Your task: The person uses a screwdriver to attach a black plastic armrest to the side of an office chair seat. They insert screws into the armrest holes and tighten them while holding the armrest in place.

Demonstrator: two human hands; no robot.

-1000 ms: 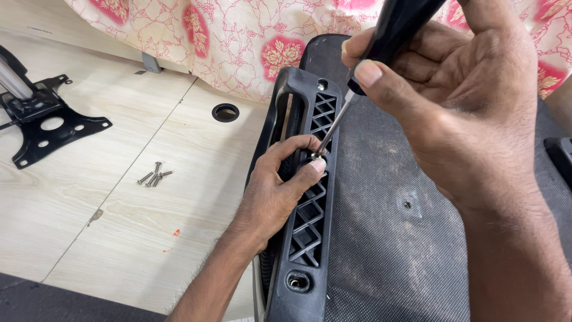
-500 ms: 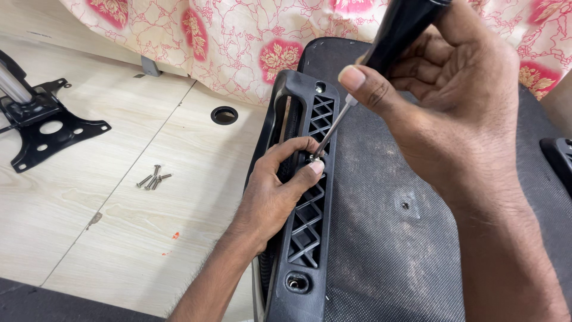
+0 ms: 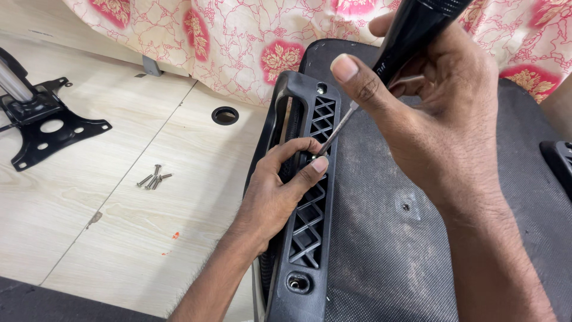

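At far left a black metal chair base plate (image 3: pixel 44 128) lies on the pale wood floor (image 3: pixel 107 238), its column cut off by the frame edge. Loose screws (image 3: pixel 153 178) sit nearby. My left hand (image 3: pixel 280 191) closes its grip around the black lattice armrest (image 3: pixel 307 197), hiding the screw under the tip. My right hand (image 3: pixel 429 113) clasps the screwdriver (image 3: pixel 411 33), handle top cut off. Floral cloth (image 3: pixel 238 42) hangs behind.

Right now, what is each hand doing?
Left hand: closed around the black plastic armrest.
Right hand: closed, holding a screwdriver.
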